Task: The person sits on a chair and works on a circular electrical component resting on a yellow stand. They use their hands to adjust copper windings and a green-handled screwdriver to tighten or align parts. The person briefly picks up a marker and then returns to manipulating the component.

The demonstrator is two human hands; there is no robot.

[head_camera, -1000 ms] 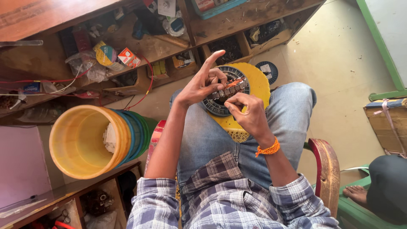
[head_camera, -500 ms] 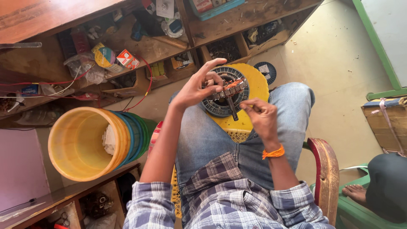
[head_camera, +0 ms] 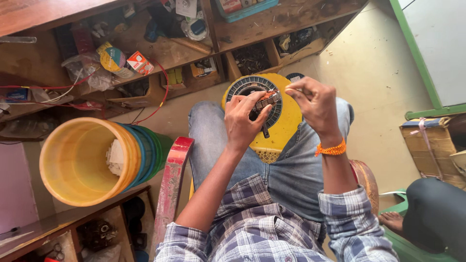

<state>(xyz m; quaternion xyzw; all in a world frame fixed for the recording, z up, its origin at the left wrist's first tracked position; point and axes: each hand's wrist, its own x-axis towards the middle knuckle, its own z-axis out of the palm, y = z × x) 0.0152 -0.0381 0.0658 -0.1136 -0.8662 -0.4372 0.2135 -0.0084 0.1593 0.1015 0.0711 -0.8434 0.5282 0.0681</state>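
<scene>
Cluttered shelves ahead; left hand grips the ring-shaped stator, right hand pinching beside it.

Open floor is left to the right of the knees; the left is blocked by stacked buckets, the front by cluttered shelves.

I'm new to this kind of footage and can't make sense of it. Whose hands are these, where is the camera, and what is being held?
The camera sits on a person's head and looks down at their lap. They sit in a chair, in jeans and a checked shirt. The left hand steadies a round, dark, slotted ring that rests on a yellow stool. The right hand, with an orange wristband, pinches something too thin to identify. Beside the chair stands a stack of buckets; cluttered wooden shelves are ahead.
</scene>
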